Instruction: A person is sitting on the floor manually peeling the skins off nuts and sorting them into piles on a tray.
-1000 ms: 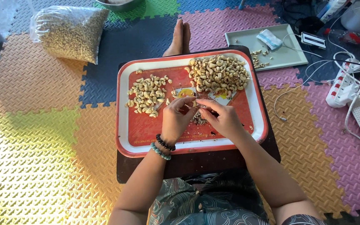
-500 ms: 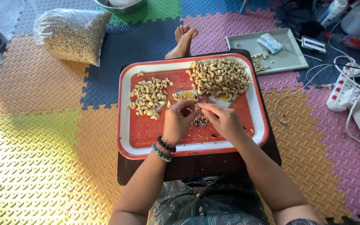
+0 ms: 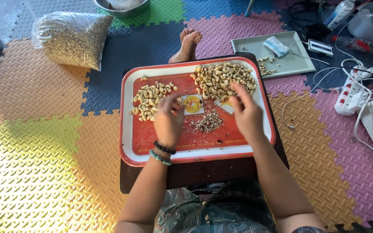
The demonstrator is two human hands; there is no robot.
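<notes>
Setting: a home floor used as a small nut-sorting spot.
Floor: interlocking foam mats (image 3: 35,95) in many colours.
Landmark: red tray (image 3: 128,129) of cashew kernels on a low dark bench (image 3: 195,172).
Beyond the tray: bare feet (image 3: 189,43), steel bowl (image 3: 121,6).
Left of tray: clear bag of nuts (image 3: 72,39).
Right of tray: grey tray (image 3: 290,60), power strip (image 3: 351,95) with white cables.

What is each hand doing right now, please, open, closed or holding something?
Left hand: blurred by the smaller cashew pile; grip cannot be told.
Right hand: fingers spread open, reaching onto the larger cashew pile.
</notes>
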